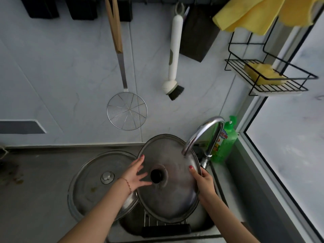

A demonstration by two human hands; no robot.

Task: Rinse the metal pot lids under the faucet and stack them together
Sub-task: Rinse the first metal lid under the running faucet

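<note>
A big metal lid (168, 190) is held under the faucet (201, 134) above the sink (206, 223). Its edge is gripped by the right hand (204, 181). The left hand (135, 174) is pressed flat on it, fingers spread. A second lid (98, 183) is seen on the worktop (35, 199).

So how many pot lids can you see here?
2. One lid is held under the faucet over the sink; the other lid lies on the counter, left. None visibly hidden.

the held lid (168, 195) is dull, matt grey metal; at its 9 o'clock, a second metal lid (91, 183) with a shiny knob. glossy chrome faucet (201, 134), wire-mesh skimmer (127, 113), translucent green plastic bottle (226, 142), soft yellow cloth (249, 13).
</note>
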